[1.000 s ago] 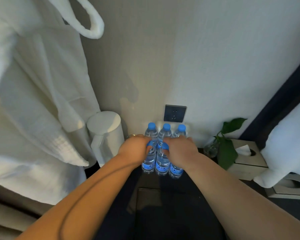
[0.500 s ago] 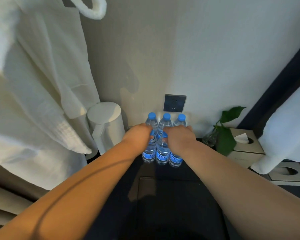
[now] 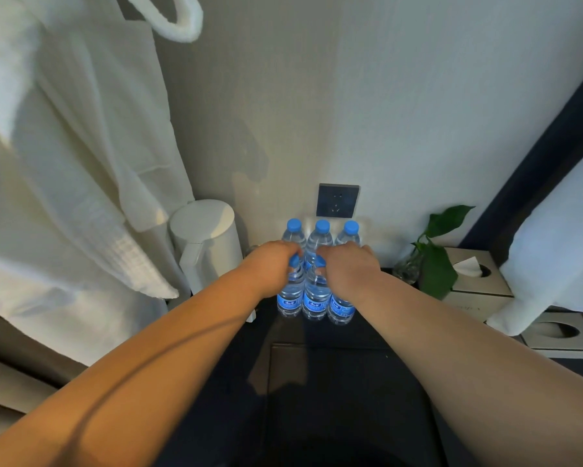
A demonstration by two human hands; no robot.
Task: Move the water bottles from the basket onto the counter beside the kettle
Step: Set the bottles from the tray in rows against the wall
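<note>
Kettle (image 3: 205,244) stands left on the desk (image 3: 317,382). Just right of it are two rows of upright bottles. Left hand (image 3: 271,266): fingers curled over the front-left cap. Right hand (image 3: 349,267): fingers curled over the middle cap, hiding the right one. Front bottles (image 3: 315,298) sit directly under both hands, long axes vertical. Back bottles (image 3: 322,235) stand untouched near the wall.

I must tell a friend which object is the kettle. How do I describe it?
Find the dark wall socket above the counter. Below it stand blue-capped water bottles; the kettle is just left of them, beside the hanging white bathrobe. It alone is a plain white cylinder with a flat lid and a handle.
</note>
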